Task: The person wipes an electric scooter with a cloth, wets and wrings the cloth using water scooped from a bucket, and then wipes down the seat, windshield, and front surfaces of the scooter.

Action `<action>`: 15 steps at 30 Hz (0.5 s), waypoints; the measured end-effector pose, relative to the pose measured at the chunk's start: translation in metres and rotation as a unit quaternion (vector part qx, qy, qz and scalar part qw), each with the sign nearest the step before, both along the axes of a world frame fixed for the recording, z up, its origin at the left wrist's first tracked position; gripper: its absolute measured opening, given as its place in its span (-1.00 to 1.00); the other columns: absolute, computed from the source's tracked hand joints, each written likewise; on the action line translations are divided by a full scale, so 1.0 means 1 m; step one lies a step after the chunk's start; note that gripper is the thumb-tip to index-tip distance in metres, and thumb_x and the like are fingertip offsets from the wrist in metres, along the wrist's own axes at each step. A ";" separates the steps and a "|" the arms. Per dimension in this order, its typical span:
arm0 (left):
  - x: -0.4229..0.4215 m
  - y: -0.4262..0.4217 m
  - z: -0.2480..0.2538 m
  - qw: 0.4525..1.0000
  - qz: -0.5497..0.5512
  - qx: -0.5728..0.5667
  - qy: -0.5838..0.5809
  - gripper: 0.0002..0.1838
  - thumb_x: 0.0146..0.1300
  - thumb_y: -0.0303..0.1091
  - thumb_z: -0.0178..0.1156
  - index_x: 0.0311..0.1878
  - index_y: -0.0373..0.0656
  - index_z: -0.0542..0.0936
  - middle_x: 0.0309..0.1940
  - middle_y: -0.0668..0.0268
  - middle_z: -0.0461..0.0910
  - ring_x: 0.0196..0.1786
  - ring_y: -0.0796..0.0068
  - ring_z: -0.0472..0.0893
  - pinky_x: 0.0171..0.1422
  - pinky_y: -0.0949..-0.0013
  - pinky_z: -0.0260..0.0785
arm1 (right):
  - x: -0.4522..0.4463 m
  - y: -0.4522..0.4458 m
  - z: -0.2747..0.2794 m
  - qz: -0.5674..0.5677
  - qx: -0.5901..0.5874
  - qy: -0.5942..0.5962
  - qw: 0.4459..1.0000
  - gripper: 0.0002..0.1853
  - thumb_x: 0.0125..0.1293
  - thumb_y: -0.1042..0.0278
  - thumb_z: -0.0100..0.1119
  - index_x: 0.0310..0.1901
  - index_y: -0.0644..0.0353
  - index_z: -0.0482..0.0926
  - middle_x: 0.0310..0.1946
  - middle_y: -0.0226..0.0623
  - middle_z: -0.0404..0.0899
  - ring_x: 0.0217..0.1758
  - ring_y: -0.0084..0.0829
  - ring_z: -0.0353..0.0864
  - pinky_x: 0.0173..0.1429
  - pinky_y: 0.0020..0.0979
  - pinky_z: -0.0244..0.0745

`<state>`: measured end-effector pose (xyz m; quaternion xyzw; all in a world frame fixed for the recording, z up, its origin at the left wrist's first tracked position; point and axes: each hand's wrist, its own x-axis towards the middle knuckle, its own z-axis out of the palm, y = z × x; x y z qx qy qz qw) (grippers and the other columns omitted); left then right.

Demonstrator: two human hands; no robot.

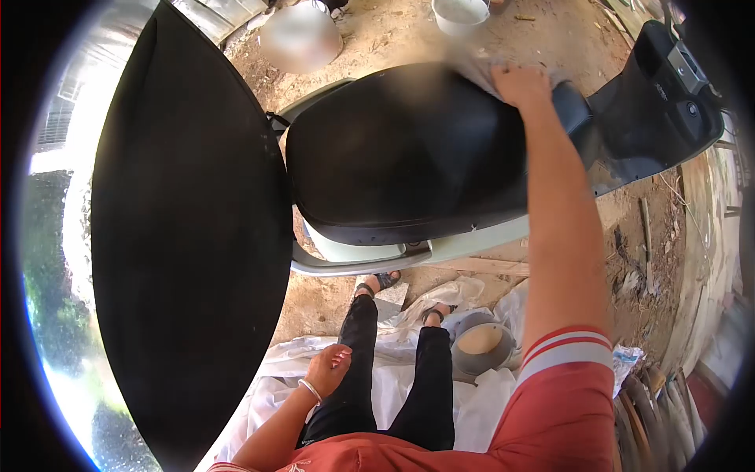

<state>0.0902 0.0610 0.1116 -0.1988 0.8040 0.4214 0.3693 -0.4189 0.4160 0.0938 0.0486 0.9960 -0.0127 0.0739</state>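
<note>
My right hand (521, 85) reaches across the black seat (409, 149) of a scooter and presses on a pale cloth (476, 72) at the seat's far front edge. Its fingers are bent over the cloth. My left hand (329, 370), with a white bracelet at the wrist, hangs in front of my left thigh, its fingers curled and closed, with nothing visible in them. To the left of the seat stands a large black padded panel (189, 236). The scooter's dark front part (657, 110) is at the upper right.
A grey bucket (481, 346) with cloudy liquid stands by my foot on white sheeting (393, 354). Beyond the scooter are a white bucket (461, 14) and a blurred round container (300, 38). Wooden boards (657, 417) lean at the lower right.
</note>
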 end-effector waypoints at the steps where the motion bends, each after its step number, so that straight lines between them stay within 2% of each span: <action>1: 0.004 -0.005 -0.002 1.000 -0.001 -0.008 -0.013 -0.77 0.26 -0.35 0.18 -0.07 -0.24 0.58 -0.25 0.20 0.66 -0.15 0.37 0.66 -0.04 0.37 0.51 | 0.007 0.010 -0.011 0.000 0.005 -0.009 1.000 -0.41 0.32 -0.04 -0.31 0.19 0.10 0.52 0.22 -0.08 0.47 0.33 -0.16 0.39 0.40 -0.14 0.14; 3: 0.014 -0.010 -0.003 0.999 -0.008 -0.011 -0.035 -0.77 0.26 -0.34 0.18 -0.07 -0.24 0.58 -0.25 0.20 0.66 -0.16 0.36 0.66 -0.04 0.36 0.51 | 0.026 0.023 -0.035 0.084 0.021 0.199 0.976 -0.43 0.30 0.01 -0.22 0.20 0.14 0.49 0.24 0.00 0.42 0.34 -0.08 0.35 0.44 -0.11 0.08; 5: 0.018 -0.016 -0.005 0.998 -0.041 0.007 -0.036 -0.78 0.26 -0.33 0.17 -0.08 -0.22 0.59 -0.26 0.19 0.67 -0.18 0.35 0.66 -0.06 0.36 0.51 | 0.082 -0.015 -0.033 0.102 -0.041 0.256 0.960 -0.46 0.26 0.10 -0.13 0.22 0.18 0.47 0.25 0.09 0.37 0.36 0.00 0.29 0.47 -0.05 0.03; 6: 0.015 -0.015 -0.008 0.999 -0.040 0.005 -0.036 -0.78 0.26 -0.33 0.17 -0.08 -0.22 0.59 -0.26 0.19 0.67 -0.18 0.35 0.66 -0.06 0.36 0.51 | 0.117 -0.043 -0.025 0.128 -0.103 0.264 0.950 -0.46 0.23 0.16 -0.08 0.23 0.19 0.45 0.24 0.16 0.35 0.36 0.06 0.27 0.48 -0.03 0.02; 8: 0.012 -0.010 -0.005 0.999 -0.047 -0.007 -0.025 -0.79 0.26 -0.34 0.17 -0.10 -0.21 0.60 -0.26 0.18 0.67 -0.19 0.33 0.66 -0.07 0.35 0.52 | 0.171 -0.100 0.013 0.129 -0.201 0.212 0.948 -0.44 0.22 0.17 -0.06 0.25 0.21 0.42 0.27 0.18 0.31 0.38 0.11 0.23 0.49 0.02 -0.02; 11: -0.010 0.011 -0.004 0.991 -0.118 -0.023 -0.059 -0.81 0.24 -0.36 0.13 -0.13 -0.18 0.59 -0.27 0.14 0.65 -0.23 0.29 0.66 -0.11 0.33 0.51 | 0.207 -0.164 0.035 0.145 -0.253 0.208 0.934 -0.45 0.24 0.17 -0.05 0.26 0.20 0.42 0.29 0.15 0.30 0.42 0.10 0.18 0.49 0.07 -0.08; 13: -0.023 0.040 -0.011 0.993 -0.120 -0.018 -0.009 -0.81 0.23 -0.37 0.12 -0.13 -0.19 0.59 -0.28 0.13 0.64 -0.24 0.28 0.66 -0.13 0.32 0.50 | 0.225 -0.205 0.028 0.276 -0.310 0.172 0.893 -0.46 0.27 0.16 -0.06 0.26 0.20 0.41 0.31 0.09 0.30 0.44 0.05 0.14 0.50 0.10 -0.14; 15: -0.033 0.064 -0.009 0.992 -0.124 -0.010 -0.015 -0.81 0.26 -0.36 0.16 -0.09 -0.18 0.58 -0.31 0.22 0.65 -0.25 0.38 0.66 -0.07 0.37 0.52 | 0.217 -0.179 0.031 0.316 -0.338 0.148 0.874 -0.46 0.23 0.22 0.04 0.24 0.21 0.42 0.33 -0.02 0.29 0.45 -0.09 0.16 0.51 -0.05 -0.08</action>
